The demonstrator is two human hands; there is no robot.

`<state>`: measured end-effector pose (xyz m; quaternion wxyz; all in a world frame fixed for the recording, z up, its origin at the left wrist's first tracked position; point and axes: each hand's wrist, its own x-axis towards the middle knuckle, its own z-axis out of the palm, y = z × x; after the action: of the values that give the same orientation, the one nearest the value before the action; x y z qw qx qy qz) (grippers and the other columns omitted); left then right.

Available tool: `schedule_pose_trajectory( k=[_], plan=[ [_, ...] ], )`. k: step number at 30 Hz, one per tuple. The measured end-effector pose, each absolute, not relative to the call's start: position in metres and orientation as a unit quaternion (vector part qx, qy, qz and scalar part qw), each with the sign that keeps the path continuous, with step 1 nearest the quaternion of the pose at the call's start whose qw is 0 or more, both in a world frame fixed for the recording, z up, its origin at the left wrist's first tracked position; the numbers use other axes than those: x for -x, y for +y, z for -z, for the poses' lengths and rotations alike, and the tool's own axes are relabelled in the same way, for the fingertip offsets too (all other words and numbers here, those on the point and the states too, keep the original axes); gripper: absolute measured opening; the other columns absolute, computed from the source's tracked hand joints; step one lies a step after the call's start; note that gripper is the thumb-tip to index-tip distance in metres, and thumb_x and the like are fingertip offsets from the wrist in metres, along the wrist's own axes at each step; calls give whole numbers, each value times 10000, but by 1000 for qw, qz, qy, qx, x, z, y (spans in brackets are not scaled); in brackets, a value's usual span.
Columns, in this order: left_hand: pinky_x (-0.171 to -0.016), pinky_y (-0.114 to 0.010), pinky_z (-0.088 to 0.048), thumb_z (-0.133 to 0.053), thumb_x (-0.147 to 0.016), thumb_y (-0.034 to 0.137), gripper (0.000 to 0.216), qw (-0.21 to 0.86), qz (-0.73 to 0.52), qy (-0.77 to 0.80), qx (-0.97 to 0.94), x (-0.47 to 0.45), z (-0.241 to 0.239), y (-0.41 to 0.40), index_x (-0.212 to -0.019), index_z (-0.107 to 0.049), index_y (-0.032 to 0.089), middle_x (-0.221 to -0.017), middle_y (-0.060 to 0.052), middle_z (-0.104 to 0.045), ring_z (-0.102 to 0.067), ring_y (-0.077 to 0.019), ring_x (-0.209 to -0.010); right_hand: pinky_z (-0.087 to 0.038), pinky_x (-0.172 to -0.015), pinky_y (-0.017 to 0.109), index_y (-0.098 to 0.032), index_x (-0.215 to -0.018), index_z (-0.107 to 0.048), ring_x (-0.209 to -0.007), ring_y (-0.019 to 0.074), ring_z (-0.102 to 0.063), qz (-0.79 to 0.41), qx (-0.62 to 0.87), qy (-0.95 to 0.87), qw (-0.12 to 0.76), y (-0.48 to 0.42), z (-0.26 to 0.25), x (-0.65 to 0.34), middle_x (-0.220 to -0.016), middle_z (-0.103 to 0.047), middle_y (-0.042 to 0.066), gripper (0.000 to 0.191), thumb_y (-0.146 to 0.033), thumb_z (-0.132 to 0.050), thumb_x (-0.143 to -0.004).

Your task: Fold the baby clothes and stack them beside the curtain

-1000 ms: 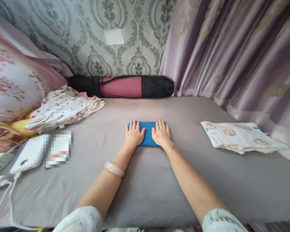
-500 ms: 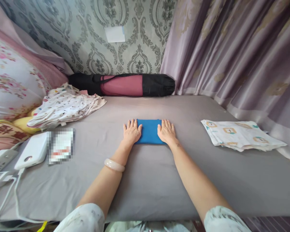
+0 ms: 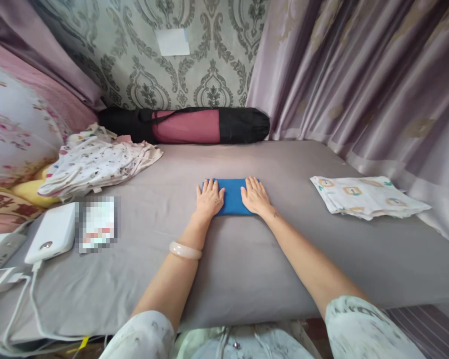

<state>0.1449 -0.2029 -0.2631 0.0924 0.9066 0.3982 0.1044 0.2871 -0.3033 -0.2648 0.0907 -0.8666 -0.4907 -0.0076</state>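
A small folded blue cloth (image 3: 232,195) lies flat in the middle of the grey bed sheet (image 3: 224,259). My left hand (image 3: 209,198) rests palm down on its left end, fingers stretched out and slightly apart. My right hand (image 3: 255,195) lies flat on its right end in the same way. Neither hand grips anything. A pale bangle (image 3: 185,250) sits on my left wrist.
A folded patterned white cloth (image 3: 366,197) lies to the right near the curtain (image 3: 359,80). A crumpled printed garment (image 3: 97,162) lies at the left beside floral pillows (image 3: 18,129). A black and pink rolled bag (image 3: 187,125) runs along the wall. A white charger (image 3: 52,232) and cables sit at the left edge.
Both hands stay flat on the blue cloth, sliding apart and then slightly back together. The view has shifted a little, so the bed edge and my lap now show.
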Motion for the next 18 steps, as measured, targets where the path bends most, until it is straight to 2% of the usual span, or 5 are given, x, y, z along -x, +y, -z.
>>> schedule_pose_trajectory(
  k=[5, 8, 18],
  plan=[
    [-1147, -547, -181, -238, -976, 408, 521, 132, -125, 403, -897, -144, 258, -202, -1396, -425, 163, -1508, -101, -361, -257, -264, -1420, -150, -1165, 405, -18, -1465, -299, -1430, 257, -206, -1, 869, -487, 87, -303, 260, -286, -1540, -273, 153, 611, -365, -187, -974],
    [-1151, -531, -185, -269, -980, 365, 461, 150, -174, 409, -883, -143, 252, -202, -1354, -465, 181, -1472, -94, -422, -306, -239, -1401, -115, -1167, 436, -23, -1460, -310, -1438, 261, -175, 32, 863, -492, 107, -299, 250, -273, -1545, -256, 156, 604, -360, -188, -973],
    [-1110, -450, -297, -315, -981, 313, 397, 241, -272, 436, -823, -139, 251, -183, -1261, -545, 153, -1321, -132, -577, -475, -231, -1285, -77, -1167, 422, -3, -1452, -319, -1440, 246, -164, 23, 846, -517, 129, -286, 268, -247, -1534, -280, 165, 603, -358, -216, -976]
  ],
)
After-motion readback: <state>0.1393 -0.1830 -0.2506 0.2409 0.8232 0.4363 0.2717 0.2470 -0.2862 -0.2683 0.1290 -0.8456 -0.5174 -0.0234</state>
